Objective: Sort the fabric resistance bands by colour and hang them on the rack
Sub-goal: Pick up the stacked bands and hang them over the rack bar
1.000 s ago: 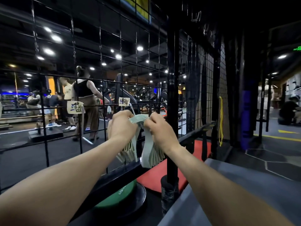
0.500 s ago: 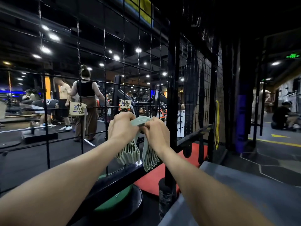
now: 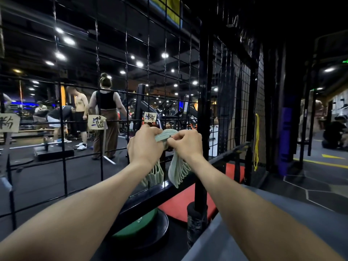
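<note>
Hook or peg under the pale green bands: hidden behind left hand and right hand; whether the bands rest on the wire rack cannot be told. Band count: folds overlap, indistinct. Paper label at 9 o'clock: cut off by the frame edge. Green disc at 6 o'clock: lettering too small, partly behind the left forearm. Distant persons: blurred.

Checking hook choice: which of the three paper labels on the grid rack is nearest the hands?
The rightmost label, directly above the left hand and the pale green bands; the other two labels hang further left.
</note>
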Action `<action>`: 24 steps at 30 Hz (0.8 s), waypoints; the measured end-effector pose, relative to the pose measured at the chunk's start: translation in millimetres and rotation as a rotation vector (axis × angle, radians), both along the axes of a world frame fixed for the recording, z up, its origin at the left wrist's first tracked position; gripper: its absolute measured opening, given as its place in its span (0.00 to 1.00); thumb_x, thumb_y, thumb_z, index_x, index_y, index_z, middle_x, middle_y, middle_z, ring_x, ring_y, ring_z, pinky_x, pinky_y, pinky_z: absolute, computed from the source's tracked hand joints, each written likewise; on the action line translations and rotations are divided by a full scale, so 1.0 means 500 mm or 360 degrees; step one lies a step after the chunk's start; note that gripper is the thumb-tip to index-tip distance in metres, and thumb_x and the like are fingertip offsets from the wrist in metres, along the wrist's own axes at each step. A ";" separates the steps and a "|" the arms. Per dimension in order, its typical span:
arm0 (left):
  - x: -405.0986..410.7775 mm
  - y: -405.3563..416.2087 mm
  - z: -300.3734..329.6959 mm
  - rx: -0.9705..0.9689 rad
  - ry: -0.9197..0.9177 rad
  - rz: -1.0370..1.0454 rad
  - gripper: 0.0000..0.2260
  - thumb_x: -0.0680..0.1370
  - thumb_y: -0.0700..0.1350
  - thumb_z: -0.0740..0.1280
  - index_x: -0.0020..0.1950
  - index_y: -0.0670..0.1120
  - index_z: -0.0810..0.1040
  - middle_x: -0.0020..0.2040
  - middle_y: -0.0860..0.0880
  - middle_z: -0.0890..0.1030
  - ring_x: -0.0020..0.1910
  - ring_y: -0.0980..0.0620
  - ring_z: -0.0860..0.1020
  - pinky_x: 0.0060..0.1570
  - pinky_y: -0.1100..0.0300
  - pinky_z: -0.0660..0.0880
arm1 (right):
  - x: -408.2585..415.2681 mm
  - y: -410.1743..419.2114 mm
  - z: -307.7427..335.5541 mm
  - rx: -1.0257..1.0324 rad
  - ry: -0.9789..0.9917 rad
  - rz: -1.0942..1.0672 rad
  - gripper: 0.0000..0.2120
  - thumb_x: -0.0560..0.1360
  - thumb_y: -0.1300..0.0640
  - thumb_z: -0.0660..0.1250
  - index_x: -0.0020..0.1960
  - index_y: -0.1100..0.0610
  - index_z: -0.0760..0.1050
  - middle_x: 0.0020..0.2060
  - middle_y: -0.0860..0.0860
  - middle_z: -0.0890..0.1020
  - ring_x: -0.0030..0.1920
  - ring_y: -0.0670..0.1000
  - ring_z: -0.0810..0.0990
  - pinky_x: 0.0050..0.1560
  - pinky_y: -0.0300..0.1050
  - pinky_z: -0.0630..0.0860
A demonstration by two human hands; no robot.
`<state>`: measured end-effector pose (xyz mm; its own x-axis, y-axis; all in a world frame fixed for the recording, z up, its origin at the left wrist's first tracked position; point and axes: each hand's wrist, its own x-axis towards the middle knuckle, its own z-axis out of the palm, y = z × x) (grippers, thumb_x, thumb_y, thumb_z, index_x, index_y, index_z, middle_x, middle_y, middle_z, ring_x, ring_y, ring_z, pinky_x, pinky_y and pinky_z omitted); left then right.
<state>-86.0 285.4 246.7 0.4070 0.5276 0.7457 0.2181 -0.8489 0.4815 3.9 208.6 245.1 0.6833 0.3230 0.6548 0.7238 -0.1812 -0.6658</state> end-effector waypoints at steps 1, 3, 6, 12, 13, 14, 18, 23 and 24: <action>0.001 -0.001 -0.007 -0.0019 -0.0032 0.0001 0.15 0.74 0.49 0.68 0.60 0.52 0.79 0.52 0.52 0.77 0.52 0.46 0.77 0.54 0.53 0.73 | -0.001 0.000 -0.001 0.0011 0.0024 0.0012 0.04 0.65 0.56 0.72 0.32 0.54 0.81 0.30 0.46 0.81 0.35 0.45 0.80 0.39 0.44 0.79; 0.002 -0.001 -0.020 -0.0067 -0.0086 0.0007 0.14 0.74 0.49 0.69 0.59 0.52 0.80 0.50 0.53 0.77 0.50 0.48 0.78 0.47 0.57 0.71 | -0.003 0.001 -0.003 0.0017 0.0058 0.0013 0.05 0.66 0.56 0.72 0.32 0.53 0.80 0.29 0.44 0.80 0.34 0.44 0.78 0.38 0.42 0.77; 0.005 -0.002 -0.037 -0.0102 -0.0122 0.0001 0.13 0.74 0.47 0.68 0.59 0.52 0.80 0.48 0.55 0.76 0.46 0.48 0.78 0.43 0.57 0.71 | -0.004 0.003 -0.005 -0.0025 0.0076 0.0006 0.07 0.66 0.55 0.72 0.30 0.51 0.78 0.28 0.43 0.79 0.34 0.43 0.77 0.37 0.40 0.75; 0.022 0.006 -0.051 -0.0106 -0.0128 0.0052 0.12 0.75 0.50 0.68 0.58 0.54 0.80 0.47 0.56 0.77 0.42 0.51 0.78 0.39 0.60 0.66 | 0.018 0.003 -0.013 -0.0251 -0.0010 0.0062 0.05 0.71 0.53 0.71 0.43 0.53 0.84 0.39 0.47 0.84 0.43 0.48 0.81 0.47 0.46 0.78; 0.024 0.007 -0.052 -0.0107 -0.0128 0.0058 0.12 0.75 0.50 0.68 0.58 0.54 0.80 0.47 0.56 0.77 0.43 0.51 0.78 0.40 0.60 0.66 | 0.023 0.000 -0.014 -0.0288 -0.0046 0.0057 0.05 0.71 0.53 0.71 0.45 0.52 0.84 0.41 0.47 0.84 0.45 0.48 0.81 0.48 0.48 0.79; 0.025 0.007 -0.053 -0.0112 -0.0131 0.0063 0.12 0.75 0.50 0.68 0.58 0.54 0.80 0.48 0.56 0.77 0.44 0.51 0.78 0.41 0.60 0.66 | 0.027 -0.005 -0.015 -0.0297 -0.0090 0.0037 0.06 0.71 0.52 0.71 0.45 0.53 0.84 0.42 0.47 0.85 0.45 0.47 0.81 0.48 0.48 0.79; 0.031 0.007 -0.060 -0.0136 -0.0168 0.0056 0.12 0.75 0.48 0.69 0.58 0.54 0.80 0.48 0.57 0.77 0.45 0.51 0.78 0.43 0.60 0.68 | 0.042 -0.034 -0.028 -0.0251 -0.0333 -0.0164 0.07 0.71 0.50 0.72 0.42 0.53 0.82 0.38 0.46 0.82 0.40 0.46 0.80 0.43 0.46 0.78; 0.036 0.005 -0.068 -0.0136 -0.0192 0.0050 0.12 0.75 0.48 0.68 0.59 0.55 0.79 0.49 0.58 0.76 0.44 0.51 0.79 0.45 0.57 0.73 | 0.042 -0.030 -0.040 -0.0361 -0.0461 -0.0018 0.27 0.70 0.51 0.71 0.66 0.50 0.66 0.61 0.47 0.71 0.62 0.49 0.69 0.56 0.43 0.71; 0.034 0.003 -0.068 -0.0134 -0.0189 0.0054 0.13 0.75 0.47 0.68 0.59 0.55 0.79 0.49 0.58 0.76 0.44 0.51 0.79 0.46 0.56 0.74 | 0.041 -0.022 -0.038 -0.0410 -0.0466 0.0020 0.31 0.70 0.52 0.71 0.70 0.49 0.63 0.65 0.47 0.69 0.65 0.50 0.67 0.59 0.46 0.71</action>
<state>-69.1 286.9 212.6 0.2995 0.6024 0.7399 0.1835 -0.7974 0.5749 24.6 197.7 226.0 0.4742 0.5097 0.7179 0.8798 -0.3054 -0.3644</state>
